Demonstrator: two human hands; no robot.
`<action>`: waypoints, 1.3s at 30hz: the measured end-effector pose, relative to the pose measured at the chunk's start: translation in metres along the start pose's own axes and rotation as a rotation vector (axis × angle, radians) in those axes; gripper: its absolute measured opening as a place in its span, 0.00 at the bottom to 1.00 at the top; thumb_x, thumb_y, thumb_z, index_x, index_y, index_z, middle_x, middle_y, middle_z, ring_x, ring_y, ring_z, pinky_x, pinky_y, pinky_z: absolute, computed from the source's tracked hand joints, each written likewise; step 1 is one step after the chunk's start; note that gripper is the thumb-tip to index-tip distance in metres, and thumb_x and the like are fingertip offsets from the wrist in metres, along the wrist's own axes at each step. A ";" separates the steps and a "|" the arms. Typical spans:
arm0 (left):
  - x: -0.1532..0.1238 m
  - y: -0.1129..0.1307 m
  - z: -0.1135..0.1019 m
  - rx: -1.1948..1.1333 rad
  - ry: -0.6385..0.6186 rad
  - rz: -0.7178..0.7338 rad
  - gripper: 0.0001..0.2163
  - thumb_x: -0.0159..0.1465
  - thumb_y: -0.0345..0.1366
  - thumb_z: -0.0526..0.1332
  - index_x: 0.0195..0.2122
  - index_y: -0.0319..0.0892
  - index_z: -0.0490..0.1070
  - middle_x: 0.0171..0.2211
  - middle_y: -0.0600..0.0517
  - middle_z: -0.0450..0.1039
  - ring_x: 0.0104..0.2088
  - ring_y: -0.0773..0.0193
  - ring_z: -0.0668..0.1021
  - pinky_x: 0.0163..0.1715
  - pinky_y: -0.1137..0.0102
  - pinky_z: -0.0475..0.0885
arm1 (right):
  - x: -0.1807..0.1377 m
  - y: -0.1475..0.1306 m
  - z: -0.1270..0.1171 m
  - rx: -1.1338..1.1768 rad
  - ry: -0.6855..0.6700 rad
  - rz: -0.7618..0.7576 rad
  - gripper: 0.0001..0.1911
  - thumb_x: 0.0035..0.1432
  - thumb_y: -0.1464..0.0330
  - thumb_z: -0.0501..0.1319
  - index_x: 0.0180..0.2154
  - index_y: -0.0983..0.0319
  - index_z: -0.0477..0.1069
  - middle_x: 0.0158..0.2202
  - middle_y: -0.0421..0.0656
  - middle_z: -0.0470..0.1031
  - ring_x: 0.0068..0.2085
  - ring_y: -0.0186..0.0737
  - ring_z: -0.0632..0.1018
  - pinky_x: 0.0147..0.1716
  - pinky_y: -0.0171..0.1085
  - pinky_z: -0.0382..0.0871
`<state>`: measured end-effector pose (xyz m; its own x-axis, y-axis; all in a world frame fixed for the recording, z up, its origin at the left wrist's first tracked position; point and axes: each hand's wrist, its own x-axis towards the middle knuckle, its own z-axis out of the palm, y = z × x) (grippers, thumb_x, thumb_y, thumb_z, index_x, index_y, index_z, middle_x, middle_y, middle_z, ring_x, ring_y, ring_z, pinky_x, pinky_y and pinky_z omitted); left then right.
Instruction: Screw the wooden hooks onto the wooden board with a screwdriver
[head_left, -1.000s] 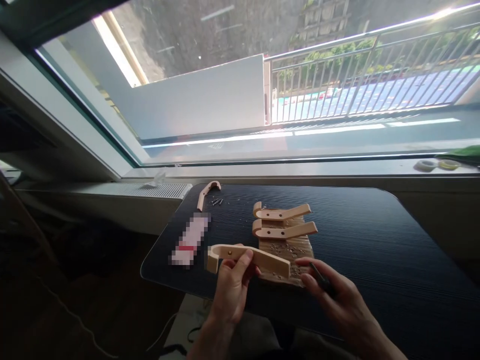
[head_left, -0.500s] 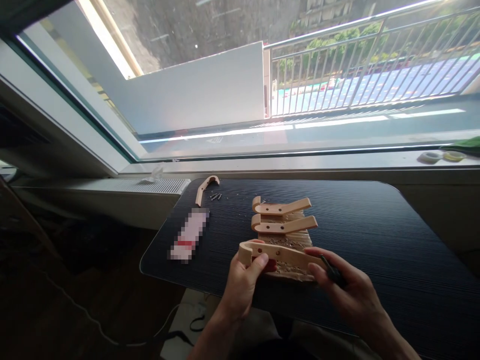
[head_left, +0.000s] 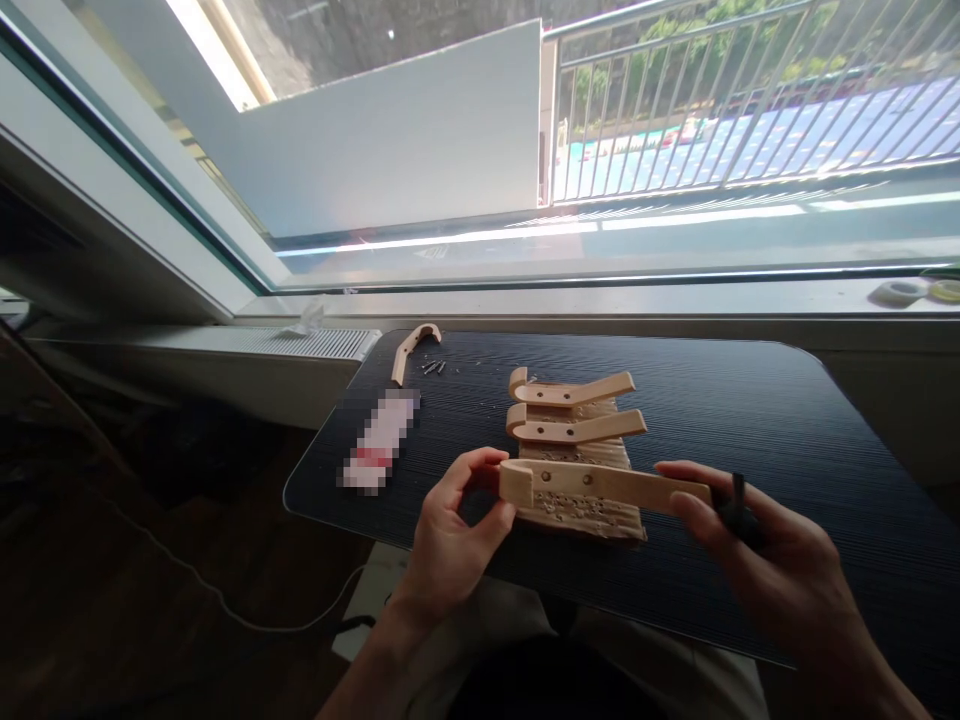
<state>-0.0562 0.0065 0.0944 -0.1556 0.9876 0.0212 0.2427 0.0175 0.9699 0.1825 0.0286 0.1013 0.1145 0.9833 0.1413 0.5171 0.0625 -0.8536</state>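
A pale wooden hook (head_left: 626, 487) with two drilled holes is held level between my hands. My left hand (head_left: 457, 525) pinches its curled end between thumb and fingers. The straight end is gripped by my right hand (head_left: 780, 545), which also keeps a small black tool (head_left: 741, 512) against the palm; its kind is not clear. Below the held hook lies a block of corrugated cardboard (head_left: 585, 518) pocked with holes. Two more wooden hooks, a far one (head_left: 574, 392) and a near one (head_left: 577, 428), rest across the block's back part.
At the table's back left are another wooden hook (head_left: 407, 352) and several screws (head_left: 433, 367). A blurred-out pinkish item (head_left: 381, 440) lies in front of them. The dark table (head_left: 750, 420) stands against a window sill (head_left: 675, 302) with tape rolls (head_left: 900, 292). A white cable (head_left: 217, 590) hangs at left.
The held hook has shifted right in view and turned slightly. My left hand has moved from around its holes to its curled tip. My right hand has moved right with the straight end.
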 end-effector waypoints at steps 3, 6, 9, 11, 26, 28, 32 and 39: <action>0.000 0.003 -0.001 0.058 0.027 0.070 0.14 0.55 0.29 0.62 0.44 0.44 0.70 0.40 0.52 0.74 0.42 0.61 0.75 0.44 0.71 0.69 | 0.002 -0.002 -0.006 0.001 -0.022 0.031 0.17 0.50 0.54 0.60 0.37 0.57 0.76 0.14 0.34 0.59 0.16 0.31 0.64 0.13 0.31 0.56; 0.006 0.000 0.002 0.080 0.021 0.087 0.14 0.55 0.30 0.62 0.43 0.44 0.72 0.40 0.52 0.75 0.42 0.62 0.75 0.44 0.72 0.69 | 0.008 0.003 -0.004 -0.001 -0.058 0.000 0.17 0.50 0.55 0.60 0.38 0.57 0.76 0.17 0.36 0.66 0.19 0.32 0.68 0.17 0.31 0.62; 0.014 -0.006 0.003 0.086 0.052 0.090 0.15 0.56 0.30 0.61 0.45 0.44 0.72 0.40 0.52 0.75 0.40 0.63 0.76 0.44 0.72 0.69 | 0.017 0.013 0.005 -0.002 -0.124 -0.065 0.17 0.50 0.56 0.61 0.39 0.58 0.75 0.23 0.38 0.72 0.25 0.36 0.74 0.22 0.31 0.67; 0.018 -0.009 0.003 0.097 0.058 0.098 0.15 0.56 0.30 0.61 0.45 0.44 0.72 0.40 0.52 0.75 0.40 0.63 0.76 0.44 0.71 0.69 | 0.022 0.018 0.009 0.004 -0.142 -0.071 0.19 0.50 0.56 0.61 0.40 0.60 0.75 0.27 0.40 0.75 0.27 0.37 0.75 0.24 0.31 0.69; 0.033 0.010 -0.001 0.033 -0.021 0.093 0.15 0.57 0.33 0.62 0.47 0.45 0.70 0.40 0.52 0.75 0.41 0.62 0.76 0.45 0.71 0.69 | 0.034 0.008 -0.005 -0.067 -0.076 -0.151 0.19 0.49 0.55 0.61 0.41 0.57 0.74 0.25 0.38 0.72 0.22 0.33 0.71 0.20 0.30 0.65; 0.031 0.005 -0.002 0.076 -0.037 0.112 0.14 0.58 0.34 0.61 0.46 0.46 0.70 0.40 0.53 0.74 0.42 0.63 0.75 0.45 0.72 0.68 | 0.030 0.013 -0.003 -0.071 -0.066 -0.149 0.18 0.50 0.55 0.61 0.40 0.57 0.74 0.24 0.38 0.73 0.22 0.32 0.71 0.21 0.29 0.66; 0.029 -0.015 0.003 0.178 -0.110 0.123 0.11 0.59 0.34 0.61 0.43 0.44 0.72 0.38 0.51 0.73 0.40 0.62 0.74 0.43 0.72 0.67 | 0.024 0.031 0.005 -0.078 -0.109 -0.126 0.16 0.52 0.56 0.60 0.40 0.59 0.73 0.27 0.38 0.74 0.24 0.33 0.73 0.24 0.29 0.67; 0.029 -0.031 0.012 0.229 -0.129 0.123 0.12 0.59 0.34 0.60 0.44 0.45 0.71 0.38 0.50 0.72 0.40 0.61 0.72 0.43 0.71 0.66 | 0.021 0.050 0.017 -0.065 -0.147 -0.040 0.16 0.53 0.56 0.58 0.39 0.60 0.72 0.27 0.38 0.74 0.24 0.34 0.73 0.25 0.30 0.68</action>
<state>-0.0564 0.0362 0.0623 0.0080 0.9959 0.0898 0.4641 -0.0832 0.8819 0.1966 0.0548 0.0534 -0.0300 0.9950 0.0956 0.5727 0.0955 -0.8142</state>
